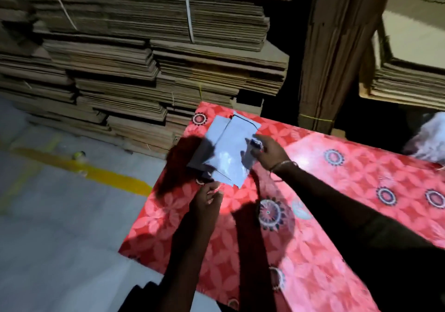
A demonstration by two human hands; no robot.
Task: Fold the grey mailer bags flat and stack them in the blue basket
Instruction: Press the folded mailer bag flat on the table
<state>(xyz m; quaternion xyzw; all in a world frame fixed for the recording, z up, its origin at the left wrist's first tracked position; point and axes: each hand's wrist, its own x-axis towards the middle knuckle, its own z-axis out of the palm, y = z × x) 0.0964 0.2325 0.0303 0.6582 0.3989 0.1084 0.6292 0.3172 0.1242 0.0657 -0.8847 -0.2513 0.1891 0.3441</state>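
A grey mailer bag point(228, 150) lies partly folded near the far left corner of the table with the red patterned cloth point(313, 215); its dark inner side shows at its left edge. My right hand point(267, 153) holds the bag's right edge, fingers curled on it. My left hand point(207, 199) pinches the bag's near corner from below. Motion blurs the bag. No blue basket is in view.
Tall stacks of flattened cardboard point(154, 54) rise behind the table and to its left. Another cardboard pile point(409, 78) stands at the back right. A pale crumpled bundle point(426, 138) lies at the table's right edge. The grey floor with a yellow line point(96, 172) is on the left.
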